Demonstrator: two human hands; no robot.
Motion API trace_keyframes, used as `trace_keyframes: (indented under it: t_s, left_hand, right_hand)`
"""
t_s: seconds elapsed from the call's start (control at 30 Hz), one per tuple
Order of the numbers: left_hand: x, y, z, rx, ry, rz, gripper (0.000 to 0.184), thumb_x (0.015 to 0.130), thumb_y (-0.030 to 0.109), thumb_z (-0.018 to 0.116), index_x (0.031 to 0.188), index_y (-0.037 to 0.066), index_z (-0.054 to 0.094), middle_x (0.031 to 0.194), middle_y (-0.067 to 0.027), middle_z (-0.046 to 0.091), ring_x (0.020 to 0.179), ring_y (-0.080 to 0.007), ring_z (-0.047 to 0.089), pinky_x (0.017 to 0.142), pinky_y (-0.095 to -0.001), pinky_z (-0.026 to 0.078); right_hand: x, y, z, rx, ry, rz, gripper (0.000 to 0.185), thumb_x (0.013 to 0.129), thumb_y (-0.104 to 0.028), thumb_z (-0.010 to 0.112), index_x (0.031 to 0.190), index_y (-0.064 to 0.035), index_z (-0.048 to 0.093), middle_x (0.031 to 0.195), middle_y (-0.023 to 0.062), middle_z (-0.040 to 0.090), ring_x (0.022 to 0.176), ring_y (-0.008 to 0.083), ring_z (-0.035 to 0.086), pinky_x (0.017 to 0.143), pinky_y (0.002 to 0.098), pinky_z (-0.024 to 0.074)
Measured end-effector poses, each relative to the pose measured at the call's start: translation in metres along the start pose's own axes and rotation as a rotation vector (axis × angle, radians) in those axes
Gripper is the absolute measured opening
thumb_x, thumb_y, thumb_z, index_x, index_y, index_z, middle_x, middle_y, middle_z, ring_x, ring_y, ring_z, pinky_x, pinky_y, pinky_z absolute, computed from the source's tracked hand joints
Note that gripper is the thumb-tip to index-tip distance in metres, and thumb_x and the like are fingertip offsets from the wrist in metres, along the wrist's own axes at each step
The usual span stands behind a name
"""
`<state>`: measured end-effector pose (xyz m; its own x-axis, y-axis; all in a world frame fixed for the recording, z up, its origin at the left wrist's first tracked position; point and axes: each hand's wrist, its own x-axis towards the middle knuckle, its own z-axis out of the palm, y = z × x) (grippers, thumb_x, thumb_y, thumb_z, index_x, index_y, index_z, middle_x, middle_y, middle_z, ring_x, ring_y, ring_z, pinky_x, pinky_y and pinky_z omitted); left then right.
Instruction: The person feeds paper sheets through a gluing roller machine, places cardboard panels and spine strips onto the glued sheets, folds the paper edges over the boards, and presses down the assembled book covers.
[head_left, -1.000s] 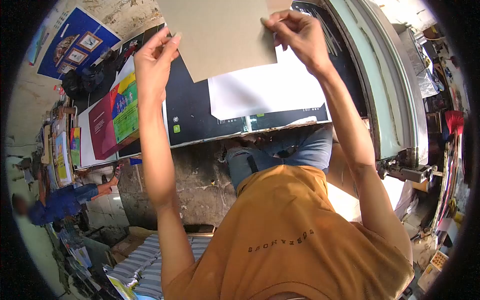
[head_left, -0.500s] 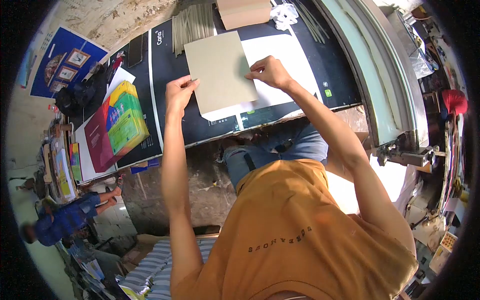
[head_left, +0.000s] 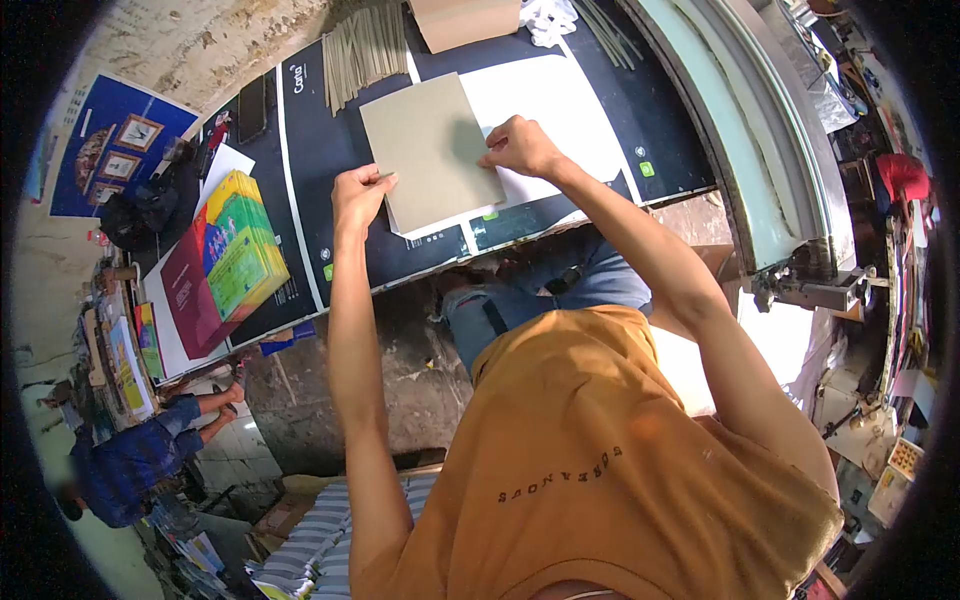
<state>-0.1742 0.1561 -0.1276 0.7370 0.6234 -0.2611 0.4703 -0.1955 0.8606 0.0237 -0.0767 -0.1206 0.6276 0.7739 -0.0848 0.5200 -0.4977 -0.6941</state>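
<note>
A grey-beige cardboard sheet (head_left: 428, 150) lies over a large white paper sheet (head_left: 560, 110) on the dark table top. My left hand (head_left: 361, 200) pinches the board's left edge between thumb and fingers. On the opposite side, the thumb and bent fingers of my right hand (head_left: 522, 147) grip the right edge. A strip of white shows below the board's near edge. Whether the board rests fully flat on the paper, I cannot tell.
Grey cardboard strips (head_left: 365, 55) and a cardboard box (head_left: 465, 22) are at the back. Colourful booklets (head_left: 243, 250) and a maroon cover (head_left: 190, 285) lie at the left. A long green-and-metal machine (head_left: 735, 130) borders the right side. Another person (head_left: 135, 455) is at far left.
The board's near edge sits closer to the white paper's near edge, with both hands still on it. The whole view has shifted slightly.
</note>
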Motion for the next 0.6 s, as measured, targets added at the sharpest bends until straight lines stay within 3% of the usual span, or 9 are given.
trace_keyframes:
  t_s: [0.6]
  left_hand:
    - [0.005, 0.005, 0.008, 0.168, 0.060, -0.022, 0.030, 0.082, 0.011, 0.081, 0.110, 0.001, 0.078, 0.089, -0.0039, 0.075, 0.079, -0.0108, 0.067, 0.075, -0.0277, 0.052]
  right_hand:
    - [0.005, 0.001, 0.006, -0.089, -0.031, 0.077, 0.039, 0.069, -0.031, 0.080, 0.096, -0.0024, 0.079, 0.092, 0.0211, 0.076, 0.090, 0.0349, 0.075, 0.088, 0.0402, 0.0587]
